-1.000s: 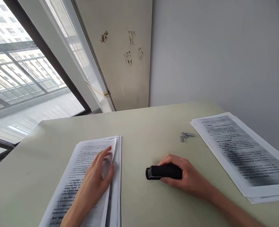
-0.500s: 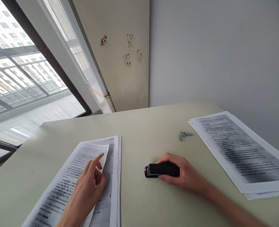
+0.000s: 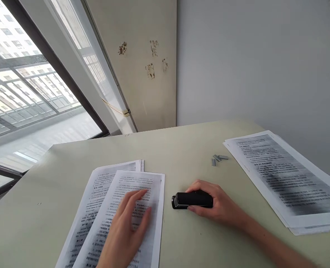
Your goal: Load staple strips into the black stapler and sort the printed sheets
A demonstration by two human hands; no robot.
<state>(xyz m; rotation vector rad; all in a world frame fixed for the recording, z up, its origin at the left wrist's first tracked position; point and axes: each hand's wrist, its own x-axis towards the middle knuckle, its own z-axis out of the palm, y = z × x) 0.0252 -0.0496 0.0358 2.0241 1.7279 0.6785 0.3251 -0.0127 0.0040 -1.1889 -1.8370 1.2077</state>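
My left hand (image 3: 128, 227) lies on a printed sheet (image 3: 151, 234), its fingers apart and resting on the text. That sheet overlaps the right side of a paper stack (image 3: 98, 178) and reaches past it onto the table. Around the black stapler (image 3: 195, 199) my right hand (image 3: 212, 201) is closed, thumb on the near side and fingers on the far side. The stapler's front end points left, a short gap from the sheet's right edge.
Several grey staple strips (image 3: 218, 159) lie beyond the stapler on the pale table (image 3: 181, 149). Another stack of printed pages (image 3: 282, 178) lies at the right. A window (image 3: 28, 82) is at the left, and a grey wall (image 3: 251, 63) stands behind the table.
My left hand has moved right, and the top sheet has slid right with it, now sticking out past the stack. My right hand and the stapler have barely moved.
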